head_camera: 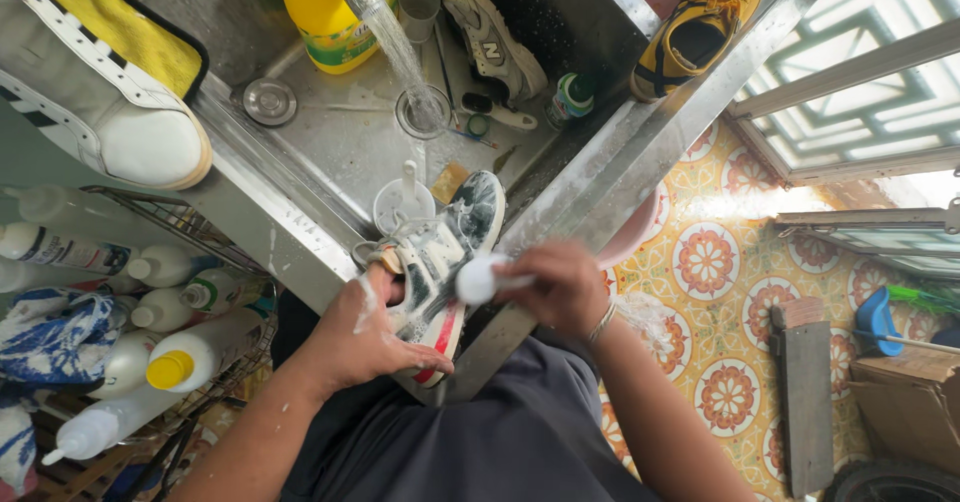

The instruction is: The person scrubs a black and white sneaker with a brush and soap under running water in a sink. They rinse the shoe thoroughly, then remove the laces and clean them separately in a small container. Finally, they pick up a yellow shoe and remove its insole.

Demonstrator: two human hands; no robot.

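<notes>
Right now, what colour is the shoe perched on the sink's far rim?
The shoe is yellow with darker trim and yellow laces, seen clearly in the head view.

A soapy grey-and-white sneaker with a red-edged sole (440, 272) sits over the near edge of the stainless steel sink (330, 152), between the left hand (365, 337) on its left and the right hand (562, 284), holding a round white brush (477, 279), on its right. Behind it in the sink lie a small white lidded cup (403, 202), a yellow plastic bottle (330, 7) and a second grey sneaker (495, 42), with a yellow sneaker (697, 30) on the right rim. Left of the sink a wire rack (200, 252) holds white squeeze bottles (165, 307).
</notes>
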